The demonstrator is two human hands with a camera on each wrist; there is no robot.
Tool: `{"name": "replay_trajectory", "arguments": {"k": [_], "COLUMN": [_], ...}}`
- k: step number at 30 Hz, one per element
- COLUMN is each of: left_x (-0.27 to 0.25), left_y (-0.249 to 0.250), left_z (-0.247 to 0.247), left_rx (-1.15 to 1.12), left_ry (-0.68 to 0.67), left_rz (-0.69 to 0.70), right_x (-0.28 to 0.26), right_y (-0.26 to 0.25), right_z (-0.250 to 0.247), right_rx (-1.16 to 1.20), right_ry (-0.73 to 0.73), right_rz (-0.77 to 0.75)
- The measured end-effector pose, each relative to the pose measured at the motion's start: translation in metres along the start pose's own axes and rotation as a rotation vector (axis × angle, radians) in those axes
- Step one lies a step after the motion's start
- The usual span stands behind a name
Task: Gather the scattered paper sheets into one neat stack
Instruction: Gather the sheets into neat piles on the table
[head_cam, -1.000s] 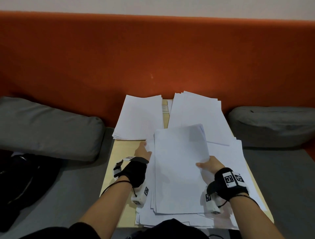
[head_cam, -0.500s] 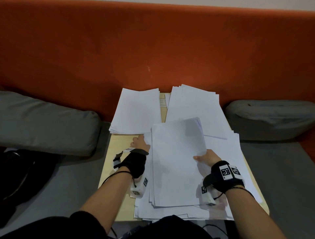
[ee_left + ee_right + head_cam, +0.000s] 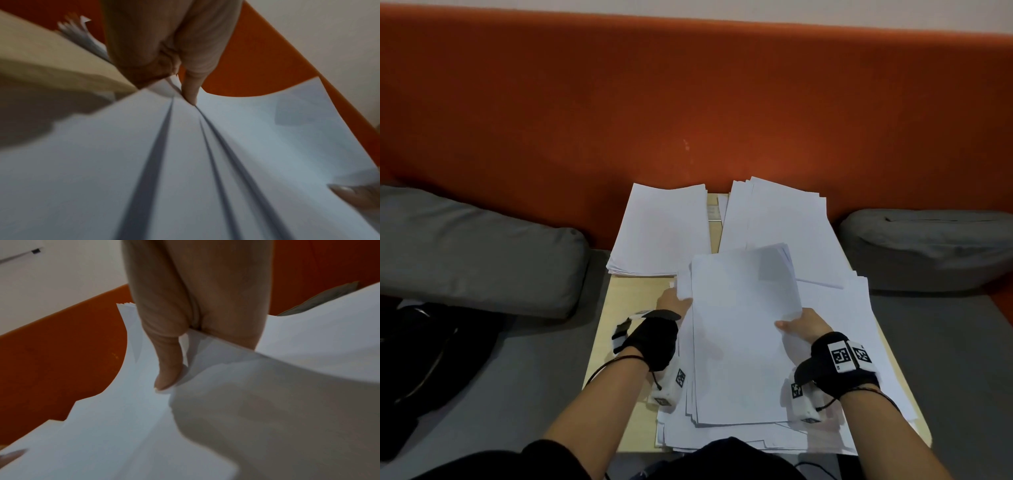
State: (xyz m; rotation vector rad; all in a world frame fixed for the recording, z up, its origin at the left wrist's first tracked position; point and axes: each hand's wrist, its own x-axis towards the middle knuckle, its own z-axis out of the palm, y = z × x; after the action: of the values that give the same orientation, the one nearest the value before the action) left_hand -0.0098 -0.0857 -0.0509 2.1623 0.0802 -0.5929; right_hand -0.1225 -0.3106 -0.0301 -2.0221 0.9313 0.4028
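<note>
Head view first, reading from my left: a grey cushion [image 3: 479, 253] lies against the orange backrest [image 3: 688, 102], with dark fabric [image 3: 421, 359] bunched below it. Next comes the light wooden surface [image 3: 626, 308], and on its far left part sits a tidy pile of sheets [image 3: 661, 229], apart from the rest.

My left hand [image 3: 671, 303] is at the left edge of the bundle of sheets [image 3: 739, 335] that I hold in the middle of the surface. On the left wrist view its thumb [image 3: 193, 84] presses down on top of the paper while the other fingers are curled under the edge, so that hand pinches the bundle. Several sheet edges fan out below the thumb, not yet flush.

The bundle is lifted a little at its far end and lies over a spread layer of loose sheets [image 3: 852, 342] that covers the near and right part of the surface. Behind it, toward the backrest, another uneven pile [image 3: 784, 226] has its corners splayed.

My right hand [image 3: 803, 327] grips the bundle's right edge. On the right wrist view the thumb [image 3: 166, 369] lies on top of the paper and the fingers go underneath, with the sheet bowed around them.

Farthest right, a second grey cushion [image 3: 928, 246] rests against the backrest.
</note>
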Motion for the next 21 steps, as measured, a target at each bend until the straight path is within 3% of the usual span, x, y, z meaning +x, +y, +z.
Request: {"name": "replay_trajectory", "arguments": {"k": [3,7,11,14,21], "left_x": [-0.004,-0.015,-0.025,-0.028,-0.061], "left_y": [-0.004,0.005,0.006,0.009,0.081], "left_z": [0.000,-0.002,0.000,-0.002,-0.050], "left_rx": [-0.131,-0.292,-0.400,-0.338,-0.070], "left_ry": [-0.007,0.041,-0.067,-0.094,0.006], "left_rz": [0.020,0.214,0.171,0.194,0.556], "right_x": [-0.001,-0.003,-0.006,-0.007,-0.011], "right_y": [-0.001,-0.001,-0.002,-0.004,-0.020], "right_z": [-0.003,-0.008,-0.006,0.000,-0.011], "right_rx": [0.008,0.052,0.081,0.124,0.517], "right_ry": [0.002,-0.003,-0.003,-0.006,-0.011], "right_rz": [0.013,0.030,0.000,-0.038,-0.132]}}
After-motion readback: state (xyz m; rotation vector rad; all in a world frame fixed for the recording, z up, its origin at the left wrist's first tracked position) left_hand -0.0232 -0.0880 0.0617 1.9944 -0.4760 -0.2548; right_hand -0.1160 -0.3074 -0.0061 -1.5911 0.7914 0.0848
